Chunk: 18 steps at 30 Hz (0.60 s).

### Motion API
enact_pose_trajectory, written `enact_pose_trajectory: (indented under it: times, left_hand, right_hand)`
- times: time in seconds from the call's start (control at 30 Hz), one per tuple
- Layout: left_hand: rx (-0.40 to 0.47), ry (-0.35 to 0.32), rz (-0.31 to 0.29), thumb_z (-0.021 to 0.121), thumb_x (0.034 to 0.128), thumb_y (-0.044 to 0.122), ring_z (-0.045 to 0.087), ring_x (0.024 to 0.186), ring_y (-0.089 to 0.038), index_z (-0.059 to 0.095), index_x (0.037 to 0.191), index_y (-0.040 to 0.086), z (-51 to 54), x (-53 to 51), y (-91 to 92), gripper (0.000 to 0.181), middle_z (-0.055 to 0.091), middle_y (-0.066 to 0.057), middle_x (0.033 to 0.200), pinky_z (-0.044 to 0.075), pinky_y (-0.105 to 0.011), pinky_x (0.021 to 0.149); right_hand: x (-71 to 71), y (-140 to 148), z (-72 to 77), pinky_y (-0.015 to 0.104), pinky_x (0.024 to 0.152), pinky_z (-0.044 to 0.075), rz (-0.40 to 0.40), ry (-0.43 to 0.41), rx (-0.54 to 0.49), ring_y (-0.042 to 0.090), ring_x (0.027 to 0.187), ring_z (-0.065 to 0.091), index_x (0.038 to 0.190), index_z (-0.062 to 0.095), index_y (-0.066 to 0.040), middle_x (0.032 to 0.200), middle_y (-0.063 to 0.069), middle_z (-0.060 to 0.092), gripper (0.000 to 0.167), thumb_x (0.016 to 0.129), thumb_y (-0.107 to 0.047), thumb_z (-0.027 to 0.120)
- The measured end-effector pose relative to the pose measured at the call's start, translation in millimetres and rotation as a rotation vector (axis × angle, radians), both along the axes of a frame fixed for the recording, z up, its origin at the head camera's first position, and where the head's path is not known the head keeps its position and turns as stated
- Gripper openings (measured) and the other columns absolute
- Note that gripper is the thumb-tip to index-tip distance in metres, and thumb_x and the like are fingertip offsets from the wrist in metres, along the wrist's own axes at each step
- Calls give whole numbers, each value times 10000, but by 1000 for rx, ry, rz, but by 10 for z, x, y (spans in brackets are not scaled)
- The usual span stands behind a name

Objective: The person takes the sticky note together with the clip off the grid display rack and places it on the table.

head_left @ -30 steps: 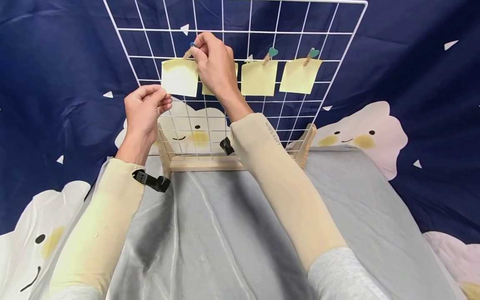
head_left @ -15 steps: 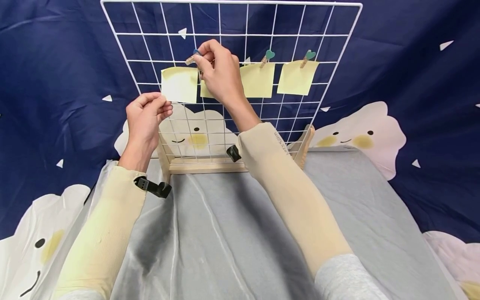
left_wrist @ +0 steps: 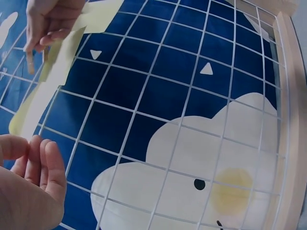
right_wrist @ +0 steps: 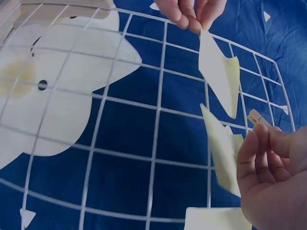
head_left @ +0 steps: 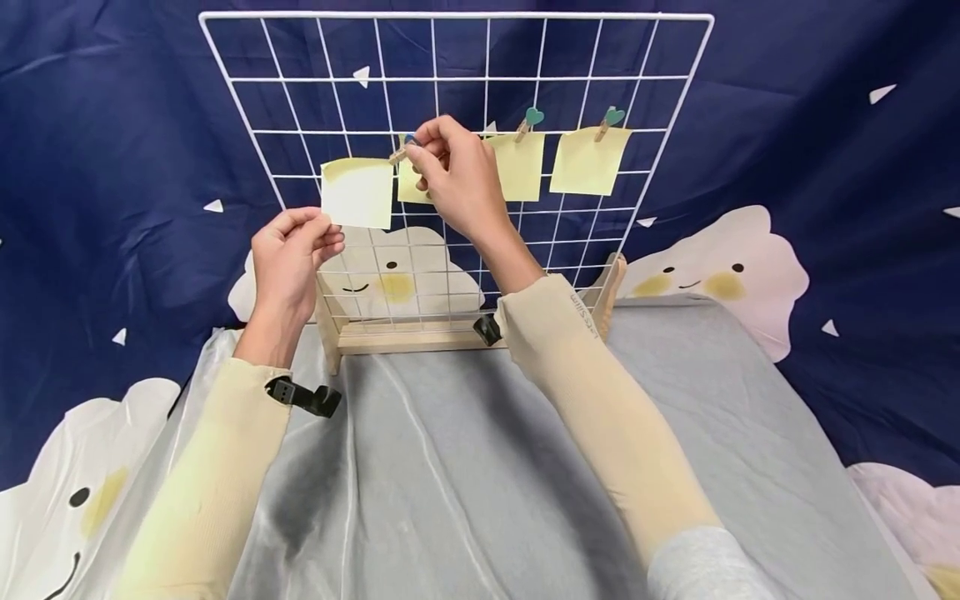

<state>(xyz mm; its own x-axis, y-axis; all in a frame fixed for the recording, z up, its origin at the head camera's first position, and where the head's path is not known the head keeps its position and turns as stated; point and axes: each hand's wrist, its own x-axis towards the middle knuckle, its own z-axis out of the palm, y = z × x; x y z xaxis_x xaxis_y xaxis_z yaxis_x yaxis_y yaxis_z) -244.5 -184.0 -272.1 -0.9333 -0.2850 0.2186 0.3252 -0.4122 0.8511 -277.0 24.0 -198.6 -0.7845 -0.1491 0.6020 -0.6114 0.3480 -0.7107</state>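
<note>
In the head view my left hand (head_left: 288,258) pinches a pale yellow sticky note (head_left: 356,193) by its lower left corner. The note's top edge curls a little and stands below the grid wire. With thumb and fingers, my right hand (head_left: 465,175) pinches a small wooden clothespin (head_left: 398,155) with a blue decoration, near the note's upper right corner. The right wrist view shows the clothespin (right_wrist: 256,116) apart from that note (right_wrist: 218,72). Another yellow note (head_left: 411,179) hangs partly hidden behind my right hand.
A white wire grid (head_left: 487,79) stands upright in a wooden base (head_left: 412,337). To the right, two yellow notes (head_left: 519,171) hang from it by clothespins with green hearts (head_left: 534,117). Grey cloth (head_left: 420,467) covers the table, and a dark blue cloud-patterned curtain (head_left: 825,167) hangs behind.
My right hand has moved the clothespin off the grid wire, down and right. My left hand has lowered the note from the wire. The head view has tilted upward slightly.
</note>
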Motion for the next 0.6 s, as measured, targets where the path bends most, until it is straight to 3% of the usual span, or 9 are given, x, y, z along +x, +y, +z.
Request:
enact_pose_trajectory:
  times: [0.27, 0.6]
  left_hand:
    - [36, -17, -8, 622, 928, -102, 688, 645, -165, 652, 899, -22, -129, 51, -8, 90, 680, -105, 733, 606, -223, 636]
    - [30, -18, -7, 618, 932, -96, 690, 648, -166, 645, 903, -20, -155, 103, -46, 85, 687, -105, 739, 610, -226, 653]
  right_hand:
    - [20, 152, -204, 217, 647, 541, -31, -42, 21, 153, 672, 639, 1116, 663, 0, 874, 53, 665, 161, 1007, -118, 650]
    - [50, 341, -362, 230, 637, 567, -19, -96, -58, 172, 675, 646, 1094, 652, 12, 877, 76, 670, 153, 1003, -110, 657]
